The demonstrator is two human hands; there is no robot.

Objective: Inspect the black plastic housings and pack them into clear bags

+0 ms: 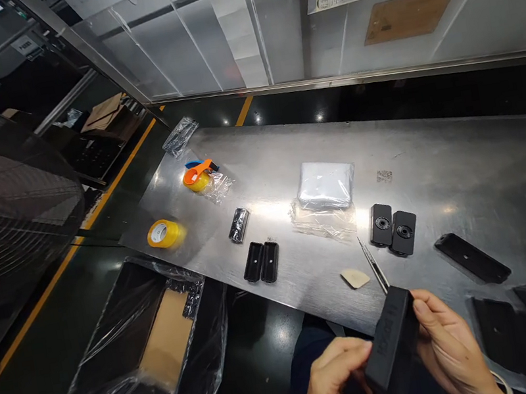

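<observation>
Black block (pixel 390 344) between both hands' fingers (pixel 353 357), gripped at opposite ends, tilted

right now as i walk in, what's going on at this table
A person holds a black case with raised lettering in both hands, the left hand and the right hand, at the near edge of a metal table. Just beyond it lie tweezers and a small tan pad. More black parts lie on the right. Farther left are a yellow tape roll and an orange tape dispenser.
</observation>
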